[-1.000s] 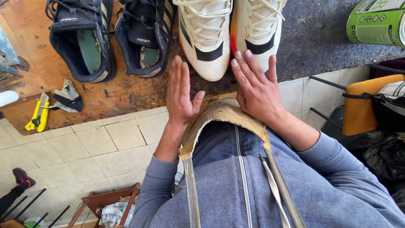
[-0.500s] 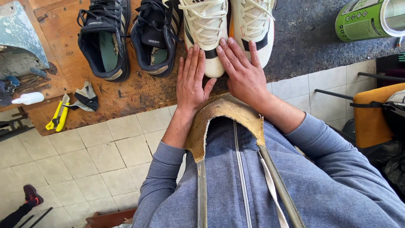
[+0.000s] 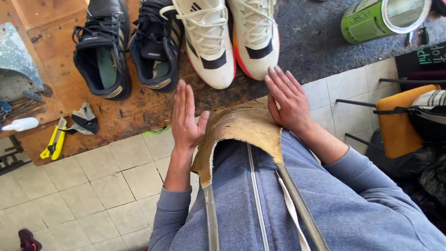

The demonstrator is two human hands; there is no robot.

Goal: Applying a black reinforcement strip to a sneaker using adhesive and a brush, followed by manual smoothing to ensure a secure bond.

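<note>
My left hand (image 3: 186, 117) is flat and open, fingers together, held edge-up over the front edge of a wooden board (image 3: 139, 104). My right hand (image 3: 289, 98) lies open with its fingers spread, just below a pair of white sneakers (image 3: 230, 39). Both hands flank a worn tan leather apron bib (image 3: 241, 128) at my chest and hold nothing. A pair of black sneakers (image 3: 125, 51) stands to the left of the white pair.
A yellow utility knife (image 3: 53, 143), a small white bottle (image 3: 21, 124) and a dark scrap piece (image 3: 83, 118) lie at the board's left. A green can (image 3: 383, 17) lies on its side at the top right. A chair with an orange seat (image 3: 402, 121) stands at right on the tiled floor (image 3: 93, 186).
My hands have drawn apart and slid back from the white sneakers toward the board's edge. The left hand has turned more onto its edge. The view has shifted.
</note>
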